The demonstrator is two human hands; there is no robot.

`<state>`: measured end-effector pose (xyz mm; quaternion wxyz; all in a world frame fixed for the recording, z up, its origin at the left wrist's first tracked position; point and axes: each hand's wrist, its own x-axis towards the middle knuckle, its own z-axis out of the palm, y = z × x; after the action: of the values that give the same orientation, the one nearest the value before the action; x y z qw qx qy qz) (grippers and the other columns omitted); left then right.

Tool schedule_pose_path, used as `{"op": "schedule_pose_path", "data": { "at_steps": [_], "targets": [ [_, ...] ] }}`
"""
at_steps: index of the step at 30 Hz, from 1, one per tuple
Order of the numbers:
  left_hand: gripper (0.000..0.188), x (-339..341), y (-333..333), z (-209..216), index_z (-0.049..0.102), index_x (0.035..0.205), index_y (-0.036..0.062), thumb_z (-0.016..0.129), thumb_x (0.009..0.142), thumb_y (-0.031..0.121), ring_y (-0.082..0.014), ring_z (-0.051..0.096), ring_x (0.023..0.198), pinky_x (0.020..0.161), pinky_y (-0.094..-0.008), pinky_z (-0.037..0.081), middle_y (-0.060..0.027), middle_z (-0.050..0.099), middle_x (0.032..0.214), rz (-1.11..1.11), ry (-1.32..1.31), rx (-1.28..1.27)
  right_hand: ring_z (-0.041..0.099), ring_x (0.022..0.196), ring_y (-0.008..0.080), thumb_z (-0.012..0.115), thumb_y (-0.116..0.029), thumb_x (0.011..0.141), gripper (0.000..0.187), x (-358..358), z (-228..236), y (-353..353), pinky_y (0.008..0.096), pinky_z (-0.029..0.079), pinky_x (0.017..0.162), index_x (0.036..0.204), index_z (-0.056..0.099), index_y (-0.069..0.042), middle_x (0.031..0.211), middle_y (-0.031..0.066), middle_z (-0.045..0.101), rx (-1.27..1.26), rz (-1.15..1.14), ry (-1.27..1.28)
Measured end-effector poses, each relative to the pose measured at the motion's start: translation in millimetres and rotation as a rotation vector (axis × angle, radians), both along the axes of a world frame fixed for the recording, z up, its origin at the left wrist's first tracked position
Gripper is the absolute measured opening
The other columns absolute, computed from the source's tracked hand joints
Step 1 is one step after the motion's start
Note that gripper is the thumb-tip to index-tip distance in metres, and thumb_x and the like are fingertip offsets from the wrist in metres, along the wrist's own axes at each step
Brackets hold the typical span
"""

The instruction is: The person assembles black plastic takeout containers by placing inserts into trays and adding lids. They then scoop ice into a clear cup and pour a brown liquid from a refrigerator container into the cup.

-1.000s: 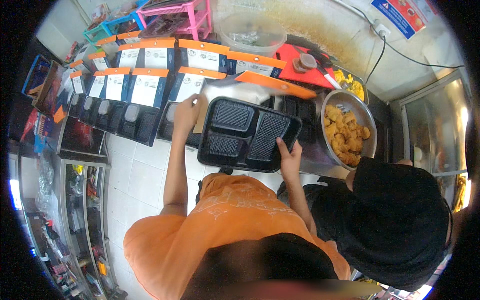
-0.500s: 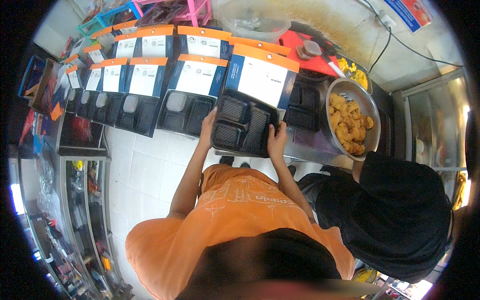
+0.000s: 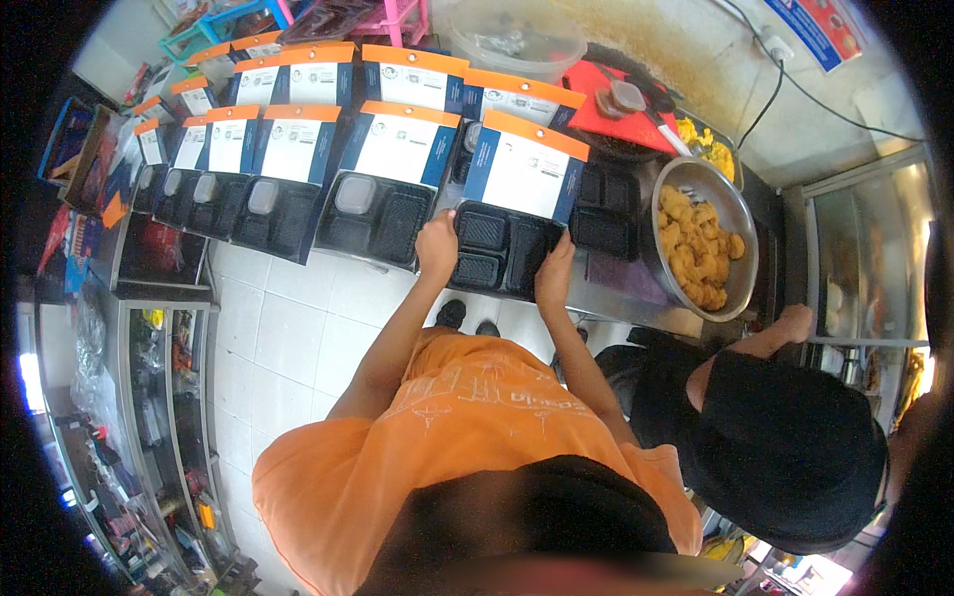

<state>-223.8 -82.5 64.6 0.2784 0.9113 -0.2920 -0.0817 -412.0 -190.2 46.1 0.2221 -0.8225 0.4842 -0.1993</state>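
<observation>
A black compartment meal tray (image 3: 502, 256) lies on the counter with its white, blue and orange lid (image 3: 525, 169) standing up behind it. My left hand (image 3: 437, 243) grips the tray's left edge. The tray's right front corner is held by my right hand (image 3: 554, 273). Both forearms reach up from my orange shirt (image 3: 467, 427). The tray's compartments look empty.
Rows of similar open trays (image 3: 373, 214) with raised lids fill the counter to the left. A metal bowl of fried pieces (image 3: 706, 238) sits to the right. A person in black (image 3: 785, 447) stands at my right, one hand (image 3: 795, 323) near the bowl. A glass display case (image 3: 149, 397) is lower left.
The black tray was held up and tilted in both hands. It now sits flat on the counter in the row, lid raised, and my hands remain on its edges.
</observation>
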Motion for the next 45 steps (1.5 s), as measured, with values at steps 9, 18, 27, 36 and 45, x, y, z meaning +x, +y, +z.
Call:
{"op": "schedule_pose_path", "data": {
  "at_steps": [9,18,27,36,45],
  "targets": [
    [0.037,2.5,-11.4,-10.6,0.055,0.122,0.0023,0.056,0.086,0.004,-0.0286,0.067,0.092,0.069,-0.0381,0.057,-0.0116,0.067,0.101,-0.129,-0.307,0.196,0.023,0.143,0.0302,0.055,0.008,0.078,0.069,10.6,-7.2,-7.3,0.051,0.019,0.115,0.141,0.046,-0.02,0.154,0.0122,0.024,-0.374,0.324,0.308],
    [0.05,-37.7,7.1,-23.0,0.043,0.141,0.0099,0.054,0.093,0.022,-0.0309,0.033,0.138,0.116,-0.0496,0.02,-0.0163,0.04,0.146,-0.542,-0.229,-0.002,0.026,0.141,0.0299,0.06,-0.005,0.078,0.054,27.3,-1.0,-10.0,0.0526,0.02,0.114,0.131,0.054,-0.016,0.15,0.0135,0.031,-0.342,0.346,0.33],
    [0.069,-37.8,5.6,-29.0,0.036,0.146,0.0177,0.064,0.083,0.021,-0.0336,0.022,0.143,0.117,-0.0509,0.017,-0.0137,0.03,0.152,-0.528,-0.152,0.12,0.049,0.108,0.0438,0.062,-0.009,0.079,0.04,90.8,91.0,-231.8,0.0497,0.042,0.094,0.117,0.052,-0.003,0.114,0.0261,0.052,-0.54,-0.052,-0.205],
    [0.068,-40.7,5.9,-31.8,0.035,0.146,0.0182,0.062,0.084,0.021,-0.0316,0.018,0.145,0.118,-0.05,0.013,-0.0124,0.027,0.154,-0.494,-0.146,0.062,0.054,0.104,0.0444,0.083,-0.043,0.062,0.083,120.2,78.5,-359.5,0.0525,0.044,0.09,0.126,0.05,-0.001,0.122,0.0269,0.052,-0.273,-0.27,-0.12],
    [0.06,-42.5,7.6,-23.0,0.042,0.139,0.007,0.061,0.083,0.016,-0.032,0.026,0.141,0.118,-0.0465,0.017,-0.0143,0.036,0.147,-0.438,-0.206,-0.048,0.049,0.113,0.0364,0.072,-0.015,0.068,0.062,82.2,70.6,-111.4,0.0465,0.036,0.1,0.125,0.052,-0.002,0.118,0.019,0.056,-0.171,0.229,-0.667]
  ]
}}
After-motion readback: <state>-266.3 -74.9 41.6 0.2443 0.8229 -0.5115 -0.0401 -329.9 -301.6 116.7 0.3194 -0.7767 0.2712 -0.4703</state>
